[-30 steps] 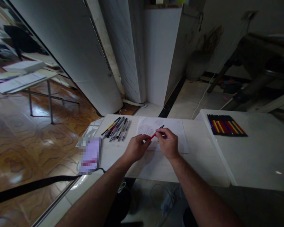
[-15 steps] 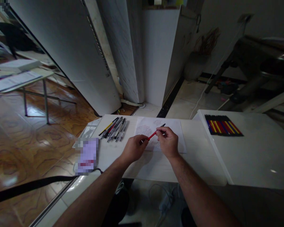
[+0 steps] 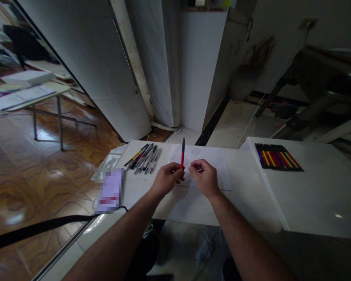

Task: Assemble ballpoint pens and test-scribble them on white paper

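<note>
My left hand (image 3: 167,178) is closed around the lower end of a red pen (image 3: 182,153) with a black top, holding it nearly upright over a white sheet of paper (image 3: 213,160) that bears red scribbles. My right hand (image 3: 204,176) hovers just right of the pen with its fingers curled in a pinch; whether anything small sits in them I cannot make out. Both hands are above the near middle of a white table (image 3: 245,203).
A row of several pens (image 3: 144,157) lies left of the sheet. A blurred purple object (image 3: 110,190) sits at the table's left edge, with a black strap (image 3: 32,230) trailing off. A pack of coloured pens (image 3: 277,156) lies on the adjoining white table (image 3: 321,195).
The red pen passed from lying slanted between both hands to standing upright in my left hand alone. My right hand let go of it and drew slightly away.
</note>
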A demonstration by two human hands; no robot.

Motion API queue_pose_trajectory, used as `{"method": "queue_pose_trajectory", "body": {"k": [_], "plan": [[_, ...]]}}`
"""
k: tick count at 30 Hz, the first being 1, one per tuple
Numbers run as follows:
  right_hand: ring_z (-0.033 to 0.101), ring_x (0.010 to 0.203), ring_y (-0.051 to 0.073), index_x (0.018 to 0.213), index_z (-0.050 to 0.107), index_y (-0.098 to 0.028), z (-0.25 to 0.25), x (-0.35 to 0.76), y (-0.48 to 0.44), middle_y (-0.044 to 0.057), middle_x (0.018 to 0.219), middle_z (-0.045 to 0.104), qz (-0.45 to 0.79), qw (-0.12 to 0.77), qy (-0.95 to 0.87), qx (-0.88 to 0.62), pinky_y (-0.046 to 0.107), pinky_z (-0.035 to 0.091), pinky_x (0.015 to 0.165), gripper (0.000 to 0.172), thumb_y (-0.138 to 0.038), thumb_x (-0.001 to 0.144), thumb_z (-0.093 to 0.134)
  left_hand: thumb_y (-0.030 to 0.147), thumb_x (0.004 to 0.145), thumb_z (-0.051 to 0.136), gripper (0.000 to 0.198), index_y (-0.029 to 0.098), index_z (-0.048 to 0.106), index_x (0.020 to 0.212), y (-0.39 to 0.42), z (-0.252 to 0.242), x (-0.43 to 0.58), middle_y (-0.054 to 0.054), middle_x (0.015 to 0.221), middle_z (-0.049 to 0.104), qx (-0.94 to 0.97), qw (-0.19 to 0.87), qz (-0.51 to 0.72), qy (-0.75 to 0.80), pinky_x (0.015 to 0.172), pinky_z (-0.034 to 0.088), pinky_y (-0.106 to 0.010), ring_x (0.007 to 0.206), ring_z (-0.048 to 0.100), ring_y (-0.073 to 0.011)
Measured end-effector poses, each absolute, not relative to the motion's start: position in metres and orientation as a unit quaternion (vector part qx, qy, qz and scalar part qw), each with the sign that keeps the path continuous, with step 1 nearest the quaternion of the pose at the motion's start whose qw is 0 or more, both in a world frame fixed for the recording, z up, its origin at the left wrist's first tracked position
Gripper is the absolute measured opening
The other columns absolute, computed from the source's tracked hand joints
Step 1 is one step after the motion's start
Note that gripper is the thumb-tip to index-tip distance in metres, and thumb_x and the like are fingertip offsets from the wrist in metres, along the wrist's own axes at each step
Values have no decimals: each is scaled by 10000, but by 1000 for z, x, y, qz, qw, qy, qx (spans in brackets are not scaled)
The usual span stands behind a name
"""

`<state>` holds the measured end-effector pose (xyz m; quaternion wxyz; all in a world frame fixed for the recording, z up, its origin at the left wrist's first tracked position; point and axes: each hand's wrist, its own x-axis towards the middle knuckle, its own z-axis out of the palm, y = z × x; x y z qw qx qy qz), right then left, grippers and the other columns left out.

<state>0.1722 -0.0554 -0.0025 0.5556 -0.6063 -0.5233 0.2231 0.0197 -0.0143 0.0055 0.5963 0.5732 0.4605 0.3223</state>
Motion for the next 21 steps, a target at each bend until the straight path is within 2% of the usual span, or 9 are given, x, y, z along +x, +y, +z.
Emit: {"method": "queue_pose_trajectory", "body": {"k": [5,10,21], "plan": [[630,665,153,822,694,-188,-3,168,-57,27,756,710,274,522,-546,-595,252,494,627,119,-290,783,646,331,710,684,231,118,666,798,-12,6,18,-16,690,631,550,601,351,461,553,447,-237,584,547,-108],[650,676,161,834,701,-187,-5,166,-58,33,759,721,299,516,-544,-590,258,505,632,125,-287,777,653,302,696,710,205,118,666,775,-12,4,18,5,606,597,543,612,365,445,535,405,-225,539,503,-91],[665,672,161,784,691,-186,-2,165,-59,28,733,726,326,506,-549,-579,252,511,634,89,-262,772,647,281,659,744,219,108,670,771,-13,4,20,-34,625,653,514,633,377,439,545,471,-243,556,589,-126]]}}
